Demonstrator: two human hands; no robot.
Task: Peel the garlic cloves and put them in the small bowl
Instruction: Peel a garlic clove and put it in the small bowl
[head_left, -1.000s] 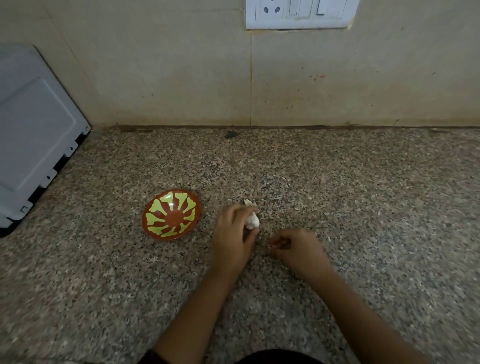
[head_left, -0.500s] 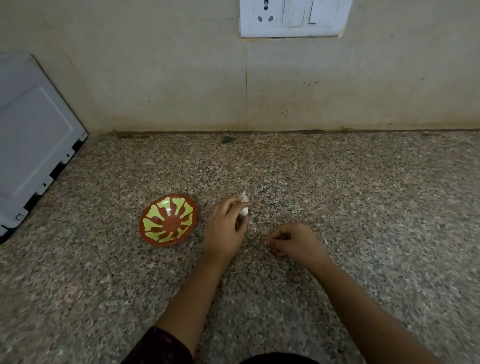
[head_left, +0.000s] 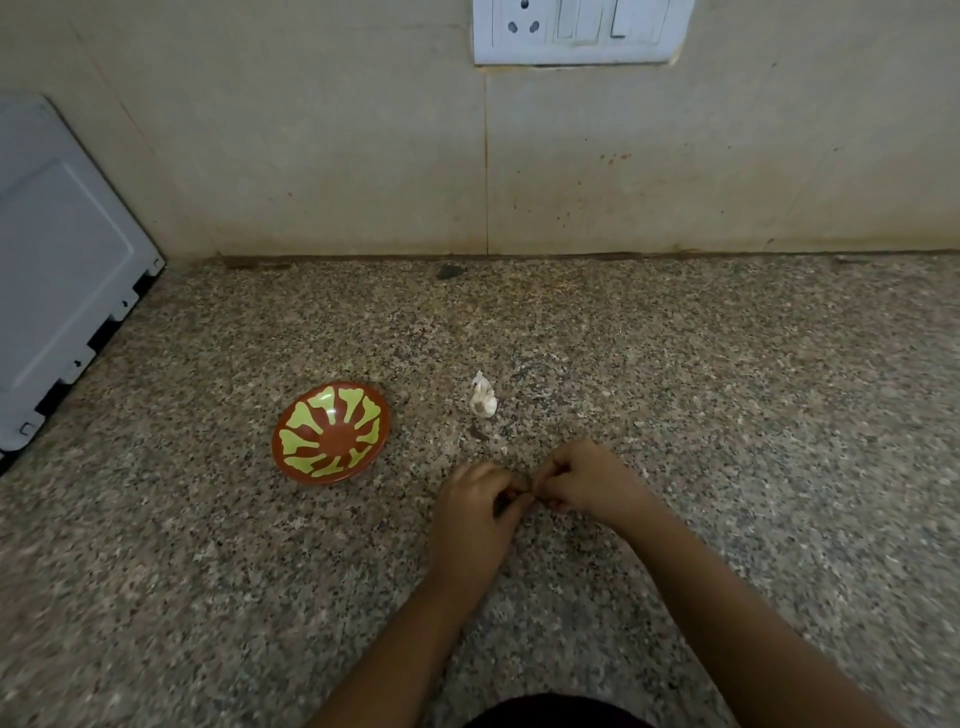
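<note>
A small clump of garlic, white and papery, lies on a speckled granite countertop, near the middle of the scene; it touches neither hand and sits a little farther away than both; to its left and slightly nearer stands the small bowl, reddish-brown with a yellow-green pattern inside, holding nothing that can be seen; garlic and bowl are apart.

Nearer than the garlic, the left hand and the right hand meet fingertip to fingertip just above the counter; the fingers of both are curled inward toward one another; whatever lies between them is hidden, so whether they pinch a clove cannot be told; both bare forearms run in from the near edge.

Beyond the counter rises a beige tiled wall, stained in places; a white switch and socket plate sits high on it; a grey appliance stands at the far left.
</note>
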